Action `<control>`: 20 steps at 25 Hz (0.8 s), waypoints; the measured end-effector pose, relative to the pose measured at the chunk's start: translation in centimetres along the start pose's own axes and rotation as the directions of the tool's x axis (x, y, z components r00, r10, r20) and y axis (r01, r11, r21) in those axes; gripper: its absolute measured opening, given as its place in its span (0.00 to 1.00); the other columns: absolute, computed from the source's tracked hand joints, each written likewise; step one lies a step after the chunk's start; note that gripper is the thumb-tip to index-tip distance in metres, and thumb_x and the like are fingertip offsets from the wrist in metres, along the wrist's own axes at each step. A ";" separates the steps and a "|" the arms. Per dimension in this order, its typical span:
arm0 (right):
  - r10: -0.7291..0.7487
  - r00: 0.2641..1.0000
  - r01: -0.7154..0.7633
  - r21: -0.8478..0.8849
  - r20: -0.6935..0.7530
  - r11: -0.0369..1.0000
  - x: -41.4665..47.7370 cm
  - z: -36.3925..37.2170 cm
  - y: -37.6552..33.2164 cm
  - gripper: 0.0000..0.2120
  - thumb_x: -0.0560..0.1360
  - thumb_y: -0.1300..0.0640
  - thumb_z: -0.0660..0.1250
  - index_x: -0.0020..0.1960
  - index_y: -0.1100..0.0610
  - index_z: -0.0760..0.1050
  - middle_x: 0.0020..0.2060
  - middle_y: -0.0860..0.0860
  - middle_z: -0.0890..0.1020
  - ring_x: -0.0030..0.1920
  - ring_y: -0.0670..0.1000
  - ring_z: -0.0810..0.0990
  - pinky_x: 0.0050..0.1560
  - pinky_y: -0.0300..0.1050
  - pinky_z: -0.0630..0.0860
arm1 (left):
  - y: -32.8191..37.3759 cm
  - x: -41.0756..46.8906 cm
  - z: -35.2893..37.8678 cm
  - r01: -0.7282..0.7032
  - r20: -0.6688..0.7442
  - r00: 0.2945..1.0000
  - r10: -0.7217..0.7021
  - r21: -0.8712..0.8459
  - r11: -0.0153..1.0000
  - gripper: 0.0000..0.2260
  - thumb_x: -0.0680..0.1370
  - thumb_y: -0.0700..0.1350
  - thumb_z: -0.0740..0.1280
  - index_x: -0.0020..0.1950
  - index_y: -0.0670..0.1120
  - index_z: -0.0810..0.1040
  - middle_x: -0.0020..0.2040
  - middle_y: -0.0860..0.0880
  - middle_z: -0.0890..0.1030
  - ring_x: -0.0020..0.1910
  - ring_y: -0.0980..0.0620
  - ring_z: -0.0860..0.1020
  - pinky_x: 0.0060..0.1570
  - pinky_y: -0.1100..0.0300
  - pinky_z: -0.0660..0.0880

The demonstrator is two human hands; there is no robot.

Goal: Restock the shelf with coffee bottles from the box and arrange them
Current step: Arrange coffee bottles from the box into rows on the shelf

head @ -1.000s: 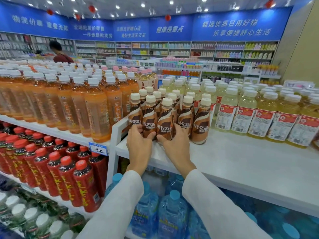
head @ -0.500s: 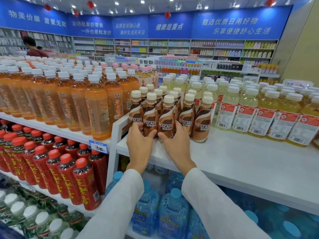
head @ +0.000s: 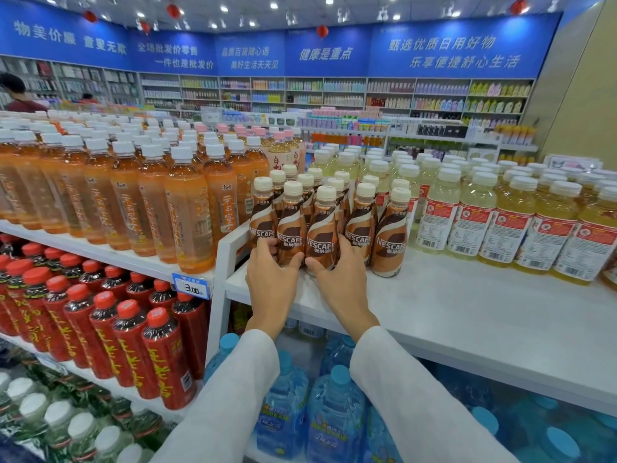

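Brown-and-cream plastic coffee bottles [head: 389, 235] with cream caps are standing upright, long axes vertical and labels facing the camera. They are sitting at the left end of the white top shelf [head: 467, 312], between tall orange tea bottles [head: 187, 212] and pale yellow drink bottles [head: 467, 222]. The left hand [head: 272, 282] is curling round the base of the second front bottle [head: 291, 228]. The right hand [head: 340, 289] is gripping the third front bottle [head: 323, 232] beside it. The hands are hiding both bases, and the front row is masking most of the rear rows.

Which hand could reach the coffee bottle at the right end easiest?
The right hand: it holds the middle bottle, nearer that end bottle. The left hand sits farther left and would likely cross over.
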State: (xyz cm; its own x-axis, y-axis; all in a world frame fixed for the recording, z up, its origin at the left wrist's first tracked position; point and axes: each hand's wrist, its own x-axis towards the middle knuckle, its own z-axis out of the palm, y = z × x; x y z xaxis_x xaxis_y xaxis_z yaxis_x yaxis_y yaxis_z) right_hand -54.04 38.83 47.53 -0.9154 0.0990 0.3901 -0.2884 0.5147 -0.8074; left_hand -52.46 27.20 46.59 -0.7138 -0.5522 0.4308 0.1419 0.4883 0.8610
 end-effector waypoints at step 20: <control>-0.151 0.938 0.051 0.306 0.313 0.951 -12.6 -6.6 1.5 0.19 0.80 0.48 0.67 0.70 0.46 0.72 0.63 0.37 0.75 0.63 0.38 0.73 0.64 0.37 0.68 | -1.5 -12.5 -9.7 0.109 -0.021 0.994 -0.107 0.082 0.991 0.18 0.80 0.54 0.68 0.68 0.51 0.75 0.60 0.58 0.79 0.61 0.58 0.76 0.60 0.61 0.72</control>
State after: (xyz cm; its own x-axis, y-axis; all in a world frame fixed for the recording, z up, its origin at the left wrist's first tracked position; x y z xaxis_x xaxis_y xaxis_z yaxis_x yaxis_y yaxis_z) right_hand -41.07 43.97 44.32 -0.9027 -0.2512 0.3493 -0.4068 0.2336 -0.8832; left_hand -37.05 26.80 42.50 -0.7105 -0.6153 0.3414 0.0068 0.4791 0.8777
